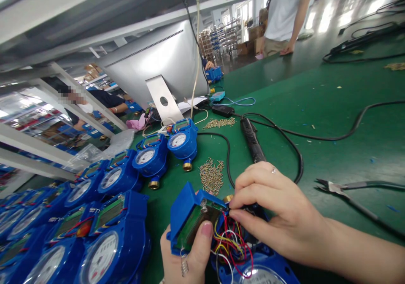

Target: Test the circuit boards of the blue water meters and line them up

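Observation:
My left hand (193, 256) grips a blue plastic housing (183, 208), its thumb pressed on the green circuit board (195, 230) inside. One coiled metal spring (184, 265) hangs at the housing's lower edge, and another stands near its top. At the right end of the board, my right hand (278, 212) pinches thumb and forefinger together; what lies between them is too small to make out. Red, yellow, white and black wires (232, 244) run in a tangle from the housing to a blue water meter (268, 269) below, partly hidden by my right hand.
Rows of blue meters (109, 244) fill the left. Screws (211, 176) lie in piles beyond my hands, near a corded black electric screwdriver (252, 138). Cutting pliers (335, 187) are at right. A monitor (161, 64) stands behind; a person (287, 18) is at the far table edge.

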{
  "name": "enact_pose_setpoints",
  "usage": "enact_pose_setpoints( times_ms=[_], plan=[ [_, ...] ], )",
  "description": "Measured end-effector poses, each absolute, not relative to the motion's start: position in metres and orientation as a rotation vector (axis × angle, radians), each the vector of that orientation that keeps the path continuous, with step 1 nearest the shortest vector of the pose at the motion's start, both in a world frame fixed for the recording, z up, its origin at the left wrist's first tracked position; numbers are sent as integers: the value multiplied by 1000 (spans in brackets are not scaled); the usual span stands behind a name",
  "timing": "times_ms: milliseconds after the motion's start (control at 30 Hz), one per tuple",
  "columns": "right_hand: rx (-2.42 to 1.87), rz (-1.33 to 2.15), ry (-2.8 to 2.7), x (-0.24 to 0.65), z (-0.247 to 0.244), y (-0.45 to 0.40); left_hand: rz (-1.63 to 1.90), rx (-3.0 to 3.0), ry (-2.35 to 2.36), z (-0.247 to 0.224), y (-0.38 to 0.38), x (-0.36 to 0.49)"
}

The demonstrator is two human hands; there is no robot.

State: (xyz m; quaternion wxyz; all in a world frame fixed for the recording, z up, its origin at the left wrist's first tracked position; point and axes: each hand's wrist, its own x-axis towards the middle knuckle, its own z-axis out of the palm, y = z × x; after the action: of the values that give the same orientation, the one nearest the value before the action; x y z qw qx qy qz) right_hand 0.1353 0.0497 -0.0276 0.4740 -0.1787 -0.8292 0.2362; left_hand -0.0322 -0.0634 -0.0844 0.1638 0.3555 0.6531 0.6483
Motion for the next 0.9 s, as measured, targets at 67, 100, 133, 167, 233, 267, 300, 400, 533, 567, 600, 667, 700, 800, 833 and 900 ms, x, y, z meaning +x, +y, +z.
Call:
enact_pose_setpoints(
  times_ms=[67, 100, 133, 167, 233, 267, 300, 400, 533, 567, 600, 667, 700, 800, 833, 900],
  plan=[
    [-442, 571, -2032, 136, -27, 49, 1829, 994, 1871, -80, -61, -31],
    [-444, 569, -2034, 136, -27, 49, 1808, 978, 1867, -77, -59, -30],
    [-448, 566, -2037, 136, -27, 48, 1788, 964, 1864, -74, -58, -30],
    [-451, 565, -2041, 136, -27, 48, 1773, 964, 1859, -71, -57, -29],
    [-455, 563, -2051, 135, -27, 48, 1771, 1011, 1863, -66, -55, -28],
    [-453, 560, -2057, 135, -27, 48, 1768, 1054, 1874, -64, -55, -28],
    [-452, 555, -2062, 135, -27, 48, 1762, 1123, 1896, -64, -54, -28],
    [-458, 535, -2071, 135, -27, 49, 1741, 1370, 1972, -65, -53, -27],
    [-485, 537, -2096, 136, -28, 48, 1766, 1597, 2033, -64, -51, -23],
    [-491, 536, -2100, 136, -28, 48, 1759, 1668, 2048, -63, -50, -22],
    [-494, 531, -2102, 136, -28, 48, 1741, 1746, 2061, -61, -49, -21],
    [-498, 519, -2103, 136, -27, 47, 1686, 1885, 2083, -58, -48, -21],
    [-496, 511, -2104, 136, -27, 47, 1647, 1959, 2089, -58, -48, -21],
    [-495, 489, -2112, 136, -27, 47, 1544, 2136, 2116, -58, -48, -22],
    [-500, 482, -2118, 136, -27, 47, 1518, 2169, 2122, -59, -49, -22],
    [-510, 471, -2127, 136, -28, 47, 1496, 2204, 2125, -60, -49, -21]
  ],
)
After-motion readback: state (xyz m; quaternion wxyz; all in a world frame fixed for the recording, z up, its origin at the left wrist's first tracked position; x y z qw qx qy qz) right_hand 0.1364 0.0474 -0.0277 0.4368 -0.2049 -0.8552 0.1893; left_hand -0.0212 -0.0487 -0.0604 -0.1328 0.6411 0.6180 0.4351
